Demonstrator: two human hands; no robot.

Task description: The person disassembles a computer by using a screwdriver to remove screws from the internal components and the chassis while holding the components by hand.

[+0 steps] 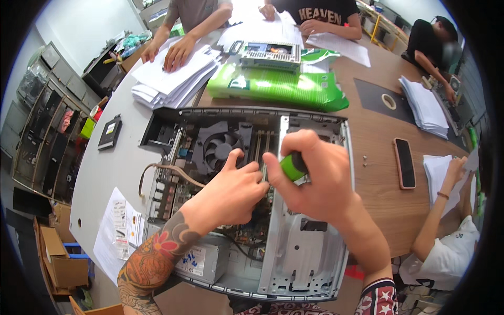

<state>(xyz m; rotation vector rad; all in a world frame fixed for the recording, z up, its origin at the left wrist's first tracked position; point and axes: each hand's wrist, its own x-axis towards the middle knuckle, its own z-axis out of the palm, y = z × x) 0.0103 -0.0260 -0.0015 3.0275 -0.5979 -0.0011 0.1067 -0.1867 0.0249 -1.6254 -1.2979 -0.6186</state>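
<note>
On the table (378, 223), right below my head view, the opened computer case (307, 257) lies flat with both hands over it. I see the right hand (321, 181) closed round a tool (293, 166) with a green-and-black handle, held above the case's long metal rail (274, 210); its lower end is hidden from me, so I cannot tell what it meets. The left hand (231, 191) is just beside it, over the board, partly curled with the index finger bent; I cannot tell whether its fingertips grip anything. The tool is therefore to the right of the left hand, inside the right. Just beyond the left hand I make out the fan (218, 152); a flat cable (176, 169) runs out from near its wrist, and a metal box (205, 260) fills the case's near left corner. A phone (405, 164) lies to the right.
</note>
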